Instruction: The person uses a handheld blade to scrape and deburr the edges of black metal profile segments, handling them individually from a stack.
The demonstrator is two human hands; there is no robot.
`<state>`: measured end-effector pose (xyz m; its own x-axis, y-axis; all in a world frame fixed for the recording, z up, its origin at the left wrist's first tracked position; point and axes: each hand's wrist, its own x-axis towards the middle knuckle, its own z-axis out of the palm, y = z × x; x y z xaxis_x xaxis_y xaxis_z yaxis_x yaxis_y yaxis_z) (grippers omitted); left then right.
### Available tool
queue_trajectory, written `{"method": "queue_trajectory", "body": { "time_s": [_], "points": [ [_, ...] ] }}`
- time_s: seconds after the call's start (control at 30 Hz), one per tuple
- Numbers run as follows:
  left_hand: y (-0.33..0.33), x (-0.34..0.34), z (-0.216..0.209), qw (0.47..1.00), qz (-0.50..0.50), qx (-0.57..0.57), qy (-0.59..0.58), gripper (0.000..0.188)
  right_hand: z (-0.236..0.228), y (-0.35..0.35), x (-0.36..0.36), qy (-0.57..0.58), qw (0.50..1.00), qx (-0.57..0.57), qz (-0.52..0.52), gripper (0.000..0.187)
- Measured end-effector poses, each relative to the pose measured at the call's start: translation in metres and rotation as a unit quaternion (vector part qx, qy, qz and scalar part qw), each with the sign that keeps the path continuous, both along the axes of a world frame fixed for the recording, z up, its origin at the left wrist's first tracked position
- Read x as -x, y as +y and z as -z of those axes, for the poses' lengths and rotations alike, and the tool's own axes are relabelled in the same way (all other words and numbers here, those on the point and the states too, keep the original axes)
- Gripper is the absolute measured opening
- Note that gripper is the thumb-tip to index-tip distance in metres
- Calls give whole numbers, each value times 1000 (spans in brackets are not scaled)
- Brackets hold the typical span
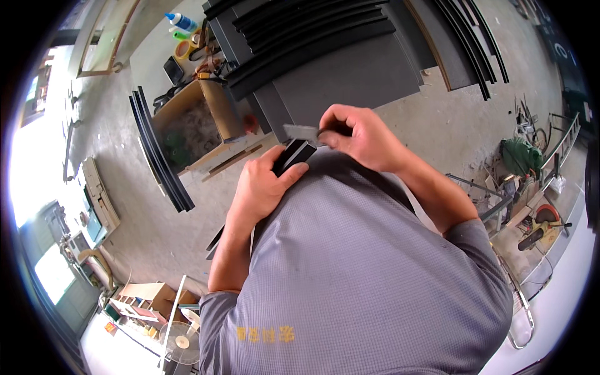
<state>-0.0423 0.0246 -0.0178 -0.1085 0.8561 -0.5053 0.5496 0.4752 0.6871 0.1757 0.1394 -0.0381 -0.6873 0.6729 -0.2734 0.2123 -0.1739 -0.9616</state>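
My left hand (261,184) is wrapped round the end of a black profile bar (294,157), which has a groove and pale cut edges. The bar runs back under my left forearm, where black ends show beside it. Just above that end, a thin flat grey piece (300,132) is pinched between the thumb and fingers of my right hand (364,136). Its exact kind cannot be made out, nor whether it touches the bar. My grey shirt hides whatever lies below my hands.
Ahead, a dark grey panel (350,78) bears several black profile strips (312,47). More strips (159,150) stand left, beside an open wooden box (215,109). Tape, bottles and tools lie at the upper left. A saw (542,226) and a ladder (565,147) stand right.
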Motion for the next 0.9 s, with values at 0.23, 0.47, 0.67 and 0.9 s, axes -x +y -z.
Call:
{"method": "queue_trajectory", "body": {
  "time_s": [0.23, 0.47, 0.67, 0.9],
  "points": [
    [-9, -8, -5, 979, 15, -134, 154, 50, -24, 11, -12, -63, 996, -42, -37, 9],
    [-7, -11, -9, 971, 40, -162, 172, 52, -50, 10, -6, -174, 972, -104, -121, 19],
    [-7, -10, -9, 970, 40, -172, 169, 51, -53, 9, -3, -168, 976, -79, -115, 21],
    [-8, -10, -8, 969, 41, -178, 164, 51, -45, 8, -6, -161, 972, -107, -132, 21]
  ]
}}
